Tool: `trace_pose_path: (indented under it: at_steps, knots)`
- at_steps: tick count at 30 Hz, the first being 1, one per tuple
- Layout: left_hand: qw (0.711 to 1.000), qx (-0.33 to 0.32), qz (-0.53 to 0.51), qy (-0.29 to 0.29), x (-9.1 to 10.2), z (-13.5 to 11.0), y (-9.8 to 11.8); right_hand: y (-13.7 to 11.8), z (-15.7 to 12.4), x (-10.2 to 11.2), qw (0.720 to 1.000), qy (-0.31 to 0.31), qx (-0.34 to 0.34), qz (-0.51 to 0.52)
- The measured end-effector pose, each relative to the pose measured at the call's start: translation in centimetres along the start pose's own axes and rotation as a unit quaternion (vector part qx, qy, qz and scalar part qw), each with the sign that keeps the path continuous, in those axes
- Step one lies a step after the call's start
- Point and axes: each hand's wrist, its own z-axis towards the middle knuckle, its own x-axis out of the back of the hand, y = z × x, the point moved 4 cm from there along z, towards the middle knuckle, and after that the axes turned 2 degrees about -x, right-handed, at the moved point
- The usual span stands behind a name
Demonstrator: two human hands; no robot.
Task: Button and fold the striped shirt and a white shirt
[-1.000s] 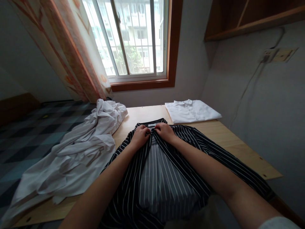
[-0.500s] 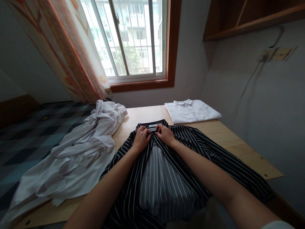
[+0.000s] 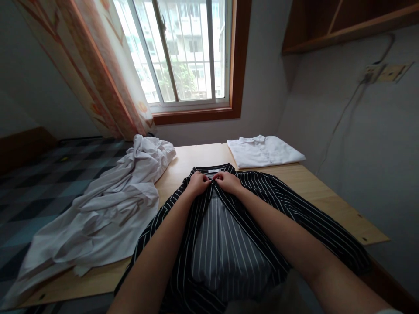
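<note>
A black shirt with white stripes lies front up on the wooden board, its collar toward the window. Below the collar, my left hand pinches one front edge. My right hand pinches the other edge, and the fingertips of both hands meet at the top of the opening. Any button between them is too small to make out. Lower down, the fronts spread apart and the greyish striped inside of the back shows. One sleeve stretches out to the right; my left forearm partly covers the left side.
A crumpled white garment lies along the left of the wooden board. At the back right is a folded white shirt. A checked bed cover is at left; a shelf juts out upper right.
Both hands have shifted slightly to the right and stay close together at the shirt's opening. The view has moved a little.
</note>
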Motion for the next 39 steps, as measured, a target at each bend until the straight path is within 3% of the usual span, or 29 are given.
trace_pose_path:
  at_steps: [4, 9, 15, 24, 32, 39]
  knots:
    - [0.996, -0.013, -0.051, 0.067, 0.0, -1.1, -0.3, 0.2, -0.4, -0.1, 0.999, 0.028, -0.01, 0.031]
    - [0.996, -0.006, -0.06, 0.059, 0.0, -1.1, -0.4, -0.2, -1.1, -0.3, 0.997, 0.066, 0.047, -0.013]
    - [0.994, -0.014, -0.085, 0.063, 0.0, -1.0, -0.7, -0.9, -1.5, -0.4, 0.992, 0.08, 0.056, -0.078]
    - [0.995, 0.004, -0.079, 0.054, 0.2, -1.1, -0.3, -1.4, -1.8, -0.3, 0.99, 0.088, 0.069, -0.084]
    - [0.996, 0.018, -0.075, 0.053, 0.3, -1.2, -0.3, 0.1, -0.7, -0.1, 0.997, 0.039, 0.06, 0.034]
    - [0.996, 0.05, -0.037, 0.07, 0.0, -1.4, 0.5, 0.8, 0.0, -0.1, 0.985, 0.062, 0.04, 0.153]
